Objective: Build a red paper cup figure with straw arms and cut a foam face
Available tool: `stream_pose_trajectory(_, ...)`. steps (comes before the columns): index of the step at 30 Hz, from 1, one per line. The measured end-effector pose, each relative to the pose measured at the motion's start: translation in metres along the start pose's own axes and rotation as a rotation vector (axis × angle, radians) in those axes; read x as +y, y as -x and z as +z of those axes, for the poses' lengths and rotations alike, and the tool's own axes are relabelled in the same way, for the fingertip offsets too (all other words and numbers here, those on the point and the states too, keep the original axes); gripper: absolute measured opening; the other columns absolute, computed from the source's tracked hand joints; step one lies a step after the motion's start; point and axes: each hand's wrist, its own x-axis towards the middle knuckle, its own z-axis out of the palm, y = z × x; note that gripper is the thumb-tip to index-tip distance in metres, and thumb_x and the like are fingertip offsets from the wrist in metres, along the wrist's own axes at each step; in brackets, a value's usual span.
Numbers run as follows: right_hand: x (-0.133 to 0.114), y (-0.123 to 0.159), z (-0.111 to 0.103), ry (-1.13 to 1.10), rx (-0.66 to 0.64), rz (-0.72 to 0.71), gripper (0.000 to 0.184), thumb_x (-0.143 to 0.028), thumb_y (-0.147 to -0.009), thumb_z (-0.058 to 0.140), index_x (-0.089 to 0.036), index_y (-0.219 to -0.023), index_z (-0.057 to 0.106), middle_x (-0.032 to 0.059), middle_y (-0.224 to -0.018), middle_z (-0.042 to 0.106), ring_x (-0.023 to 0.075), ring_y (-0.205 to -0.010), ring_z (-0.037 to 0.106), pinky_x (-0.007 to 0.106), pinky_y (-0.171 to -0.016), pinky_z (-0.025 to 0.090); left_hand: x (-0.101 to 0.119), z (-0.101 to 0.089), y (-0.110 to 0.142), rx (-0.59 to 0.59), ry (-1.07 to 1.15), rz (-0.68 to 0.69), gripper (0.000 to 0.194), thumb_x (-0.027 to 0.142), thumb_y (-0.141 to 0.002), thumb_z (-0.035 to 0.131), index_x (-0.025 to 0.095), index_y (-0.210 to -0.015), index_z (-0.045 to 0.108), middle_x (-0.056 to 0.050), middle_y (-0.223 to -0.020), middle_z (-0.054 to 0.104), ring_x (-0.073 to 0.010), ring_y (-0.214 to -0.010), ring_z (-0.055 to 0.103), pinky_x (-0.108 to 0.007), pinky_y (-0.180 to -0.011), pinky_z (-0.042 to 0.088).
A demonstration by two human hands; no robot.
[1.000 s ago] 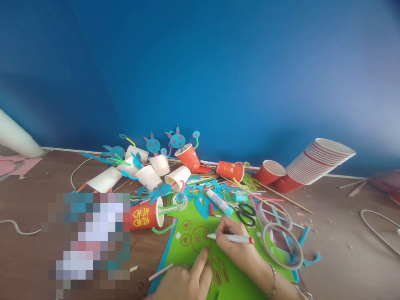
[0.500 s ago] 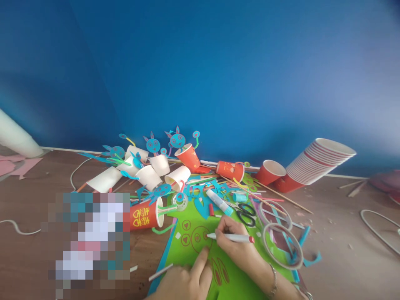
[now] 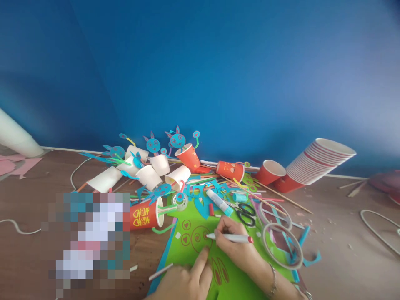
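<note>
My right hand point(image 3: 233, 241) is closed in a pinch around a white marker point(image 3: 236, 238) with a red end. The marker's tip meets a face drawn in red outline point(image 3: 200, 250) on the green paper point(image 3: 181, 262), by its right eye. My left hand point(image 3: 189, 279) presses on the sheet just below that face, index finger stretched out, holding nothing. Small circles with hearts point(image 3: 185, 240) are drawn left of the face, and two long ear shapes point(image 3: 220, 271) lie to its lower right. A red cap point(image 3: 211, 209) rests above my right hand.
Beyond the paper lie a glue stick point(image 3: 219, 202), black-handled scissors point(image 3: 246, 214) and tape rolls point(image 3: 265, 241). Paper-cup figures, among them a red cup point(image 3: 143, 216), crowd the left. A tall cup stack point(image 3: 315, 162) leans near the blue wall point(image 3: 218, 83). A blurred patch covers the lower left.
The marker's tip has shifted very slightly beside the drawn face's right eye. Both hands stay nearly in place, and everything else is unchanged.
</note>
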Motion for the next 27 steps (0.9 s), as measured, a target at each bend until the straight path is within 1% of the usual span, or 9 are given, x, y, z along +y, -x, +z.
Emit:
stream_pose_trajectory(7,-0.003,-0.002,0.000,0.037,0.005,0.017,0.015,-0.024,-0.070,0.051,-0.023,-0.058,0.042,-0.0034,-0.050,0.044,0.0111,-0.046,0.037,0.024,-0.043,0.029,0.001,-0.001,-0.001,0.005,0.016,-0.007,0.023,0.015,-0.089,0.046,0.010,-0.107,0.059,-0.019,-0.125,0.064,-0.0140,-0.038,0.061,-0.028,-0.032,0.051)
stream_pose_trajectory(11,-0.003,-0.001,0.000,0.042,0.007,0.013,0.014,-0.024,-0.071,0.050,-0.023,-0.058,0.043,-0.0032,-0.051,0.045,0.0111,-0.047,0.038,0.024,-0.044,0.030,0.001,-0.001,0.000,0.004,0.006,0.004,0.022,0.015,-0.090,0.047,0.010,-0.106,0.060,-0.019,-0.123,0.065,-0.0135,-0.038,0.060,-0.027,-0.033,0.051)
stream_pose_trajectory(15,-0.003,-0.001,0.000,0.058,0.016,-0.003,0.015,-0.022,-0.070,0.051,-0.023,-0.057,0.043,-0.0026,-0.052,0.046,0.0117,-0.048,0.040,0.025,-0.046,0.032,0.000,-0.001,0.001,0.006,0.005,0.002,0.021,0.017,-0.090,0.049,0.010,-0.106,0.059,-0.020,-0.120,0.066,-0.0130,-0.039,0.060,-0.025,-0.034,0.051)
stream_pose_trajectory(20,-0.001,-0.001,0.000,0.041,0.017,0.004,0.015,-0.022,-0.070,0.052,-0.023,-0.058,0.044,-0.0030,-0.051,0.046,0.0116,-0.047,0.039,0.024,-0.044,0.031,-0.001,-0.001,0.001,0.015,0.048,-0.016,0.021,0.015,-0.090,0.048,0.010,-0.108,0.058,-0.021,-0.120,0.065,-0.0102,-0.046,0.063,-0.019,-0.039,0.050)
stream_pose_trajectory(24,-0.001,-0.002,-0.001,0.005,0.012,0.005,0.017,-0.023,-0.070,0.054,-0.023,-0.057,0.043,-0.0033,-0.050,0.045,0.0115,-0.046,0.039,0.024,-0.042,0.030,0.003,0.008,0.003,0.071,0.035,-0.034,0.022,0.015,-0.089,0.049,0.011,-0.107,0.060,-0.018,-0.121,0.066,-0.0115,-0.047,0.063,-0.021,-0.039,0.051)
stream_pose_trajectory(27,-0.004,-0.001,-0.004,-0.080,0.019,0.012,0.019,-0.028,-0.075,0.054,-0.023,-0.059,0.044,-0.0028,-0.049,0.049,0.0122,-0.045,0.041,0.025,-0.043,0.032,0.009,0.018,0.006,0.152,0.024,-0.075,0.025,0.013,-0.090,0.045,0.012,-0.108,0.062,-0.014,-0.108,0.071,-0.0119,-0.046,0.063,-0.020,-0.039,0.051)
